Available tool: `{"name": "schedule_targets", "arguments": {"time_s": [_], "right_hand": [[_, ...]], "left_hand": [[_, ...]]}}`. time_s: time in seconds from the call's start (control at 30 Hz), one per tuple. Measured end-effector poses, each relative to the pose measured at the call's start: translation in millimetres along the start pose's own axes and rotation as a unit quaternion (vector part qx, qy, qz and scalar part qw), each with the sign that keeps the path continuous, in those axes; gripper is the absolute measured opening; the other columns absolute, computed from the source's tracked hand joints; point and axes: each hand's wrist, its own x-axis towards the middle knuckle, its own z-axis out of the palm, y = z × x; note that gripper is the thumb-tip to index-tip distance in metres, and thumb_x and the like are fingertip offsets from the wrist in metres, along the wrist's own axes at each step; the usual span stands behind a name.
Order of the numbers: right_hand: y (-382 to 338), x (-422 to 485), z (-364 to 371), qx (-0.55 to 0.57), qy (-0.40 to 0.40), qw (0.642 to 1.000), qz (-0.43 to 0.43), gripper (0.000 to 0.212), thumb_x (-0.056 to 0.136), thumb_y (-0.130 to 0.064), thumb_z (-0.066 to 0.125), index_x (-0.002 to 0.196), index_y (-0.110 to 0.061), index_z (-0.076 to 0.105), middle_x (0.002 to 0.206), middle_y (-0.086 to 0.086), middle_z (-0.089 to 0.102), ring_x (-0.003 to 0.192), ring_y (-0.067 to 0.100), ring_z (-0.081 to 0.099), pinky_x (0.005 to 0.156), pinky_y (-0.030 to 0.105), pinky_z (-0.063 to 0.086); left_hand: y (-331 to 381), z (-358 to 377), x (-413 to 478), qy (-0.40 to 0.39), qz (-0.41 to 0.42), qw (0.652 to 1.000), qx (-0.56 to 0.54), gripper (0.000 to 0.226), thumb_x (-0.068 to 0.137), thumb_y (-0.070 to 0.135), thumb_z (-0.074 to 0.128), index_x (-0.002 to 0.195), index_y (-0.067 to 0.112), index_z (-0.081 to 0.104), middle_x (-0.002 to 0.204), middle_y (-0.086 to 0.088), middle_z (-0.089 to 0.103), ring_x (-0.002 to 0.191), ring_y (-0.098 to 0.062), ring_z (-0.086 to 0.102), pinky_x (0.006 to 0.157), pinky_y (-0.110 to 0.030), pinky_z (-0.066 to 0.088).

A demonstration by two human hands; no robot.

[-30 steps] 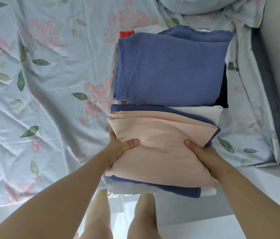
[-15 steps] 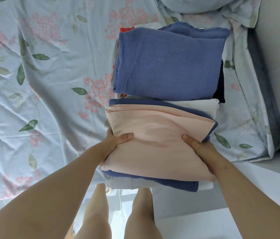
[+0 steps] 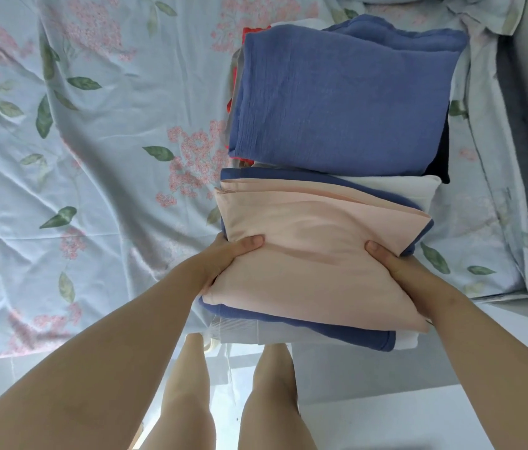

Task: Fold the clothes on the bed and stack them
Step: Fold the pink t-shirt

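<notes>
Legs [image 3: 188,384]: two bare legs stand at the bottom of the view, on a pale floor [image 3: 386,417].

Left hand [image 3: 223,254]: grips the left side of the near stack [image 3: 314,287]. The thumb lies flat on top; the fingers are hidden under the cloth, so their spread cannot be told.

Right hand [image 3: 399,267]: grips the right side of the same stack. The thumb is on top; the fingers are likewise hidden.

Near stack: a pink piece [image 3: 314,235] on top, a blue piece [image 3: 305,329] under it, and a white piece [image 3: 256,332] at the bottom. The stack juts out past the bed's near edge. Whether it rests on the sheet [image 3: 94,157] or is lifted cannot be told.

Far stack [image 3: 340,99]: lies on the sheet just beyond the near stack. Its top piece is blue; red [image 3: 253,30] and dark [image 3: 439,164] edges show beneath.

Sheet: pale blue, floral, wrinkled, spread to the left of both stacks.
</notes>
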Motion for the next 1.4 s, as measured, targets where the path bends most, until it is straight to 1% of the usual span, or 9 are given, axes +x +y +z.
{"name": "schedule_targets", "arguments": {"time_s": [0.27,0.4,0.67,0.77,0.87,0.97,1.17,1.27,1.4], "right_hand": [[-6,-32,13,-0.019,-0.011,1.000,0.011,0.040,0.084,-0.040,0.063,0.118,-0.024,0.050,0.101,0.001,0.064,0.088,0.016,0.059,0.063,0.026,0.042],[22,-42,35,-0.015,-0.055,0.997,0.052,0.057,0.068,-0.052,0.075,0.115,-0.031,0.053,0.107,0.001,0.068,0.099,0.022,0.063,0.076,0.034,0.049],[26,-30,38,0.008,-0.052,0.997,0.054,0.043,0.070,-0.048,0.064,0.108,-0.031,0.052,0.111,0.003,0.067,0.102,0.024,0.061,0.079,0.035,0.048],[31,-27,38,0.002,-0.037,0.998,0.054,0.056,0.068,-0.049,0.075,0.115,-0.029,0.051,0.112,0.003,0.066,0.102,0.024,0.061,0.077,0.035,0.048],[33,-23,37,0.007,-0.037,0.998,0.057,0.068,0.064,-0.049,0.075,0.122,-0.026,0.048,0.110,0.003,0.066,0.101,0.024,0.061,0.073,0.034,0.047],[33,-25,36,0.019,-0.048,0.997,0.060,0.053,0.066,-0.048,0.074,0.111,-0.031,0.051,0.107,0.002,0.065,0.096,0.021,0.061,0.068,0.032,0.045],[30,-35,28,0.010,-0.034,0.997,0.072,0.019,0.088,-0.041,0.053,0.103,-0.029,0.051,0.096,0.000,0.062,0.084,0.017,0.058,0.062,0.029,0.039],[34,-46,22,-0.005,-0.026,0.995,0.097,0.045,0.078,-0.052,0.058,0.116,-0.029,0.050,0.101,0.002,0.063,0.090,0.022,0.058,0.076,0.037,0.041],[32,-65,29,0.013,-0.007,0.994,0.105,0.091,0.024,-0.068,0.080,0.102,-0.028,0.057,0.084,0.000,0.069,0.087,0.021,0.057,0.085,0.038,0.039]], "left_hand": [[-9,-12,-28,-0.013,0.008,1.000,0.026,0.099,0.041,0.062,0.075,0.128,0.027,0.043,0.111,-0.002,0.064,0.100,-0.022,0.062,0.080,-0.033,0.050],[-31,-34,-42,-0.007,0.009,0.999,0.040,0.104,0.039,0.061,0.073,0.133,0.029,0.040,0.115,-0.001,0.063,0.100,-0.020,0.062,0.074,-0.027,0.048],[-35,-32,-19,-0.004,0.032,0.999,-0.006,0.105,0.041,0.055,0.078,0.134,0.029,0.036,0.120,-0.004,0.061,0.105,-0.026,0.062,0.088,-0.040,0.051],[-40,-33,-14,-0.007,0.034,0.999,-0.001,0.106,0.040,0.057,0.076,0.133,0.034,0.030,0.123,0.000,0.055,0.108,-0.025,0.059,0.092,-0.043,0.050],[-37,-33,-14,-0.026,0.040,0.999,0.005,0.106,0.039,0.056,0.075,0.132,0.037,0.027,0.119,0.003,0.056,0.104,-0.021,0.060,0.082,-0.035,0.051],[-33,-31,-14,-0.038,0.064,0.997,0.013,0.102,0.039,0.054,0.075,0.129,0.038,0.029,0.115,0.005,0.059,0.100,-0.018,0.062,0.075,-0.030,0.052],[-43,-15,-24,0.016,0.128,0.991,-0.033,0.090,0.040,0.048,0.081,0.121,0.036,0.044,0.116,0.004,0.063,0.105,-0.019,0.063,0.087,-0.038,0.053],[-55,-7,-37,0.029,0.156,0.987,-0.037,0.095,0.040,0.046,0.084,0.125,0.032,0.045,0.116,0.004,0.064,0.106,-0.018,0.063,0.090,-0.041,0.052],[-49,-6,-43,0.000,0.139,0.990,-0.035,0.084,0.039,0.048,0.082,0.114,0.039,0.046,0.113,0.005,0.064,0.102,-0.016,0.063,0.084,-0.034,0.053]]}}
